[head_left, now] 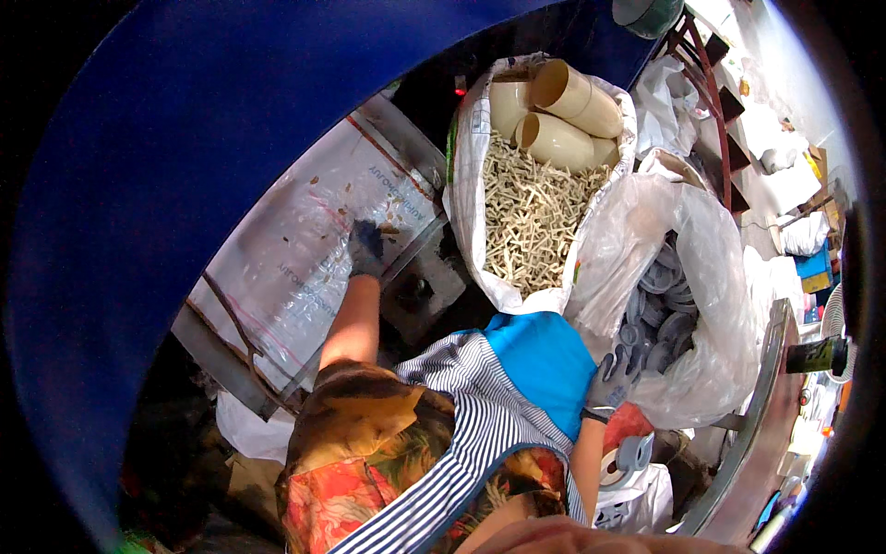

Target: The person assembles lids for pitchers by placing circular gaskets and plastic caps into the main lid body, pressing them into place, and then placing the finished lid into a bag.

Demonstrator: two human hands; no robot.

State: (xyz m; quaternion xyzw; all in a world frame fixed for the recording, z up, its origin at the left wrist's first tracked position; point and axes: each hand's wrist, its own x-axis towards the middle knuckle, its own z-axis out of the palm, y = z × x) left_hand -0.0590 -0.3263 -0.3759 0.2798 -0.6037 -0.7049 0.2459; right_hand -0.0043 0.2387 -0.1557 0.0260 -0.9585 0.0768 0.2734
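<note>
My left hand [366, 247], in a dark glove, reaches onto a flat surface covered with a clear plastic sheet [286, 249]. Small brown bits [389, 229] lie scattered by its fingers; the dark glove hides how these are bent. My right hand [614, 380], in a grey glove, is beside a large clear plastic bag [715, 346] with its fingers stretched out along the bag's near edge. Inside that bag are several grey round plastic pieces [666, 323]. Beyond my apron stands a white woven sack [468, 194] full of small cream pieces [531, 222].
Several cream tubular pieces [574, 97] rest on top in the sack. A big dark blue curved surface [175, 120] rises at the left. At the right runs a brown table edge [752, 452]. A grey ring-shaped piece [631, 454] lies near my right forearm.
</note>
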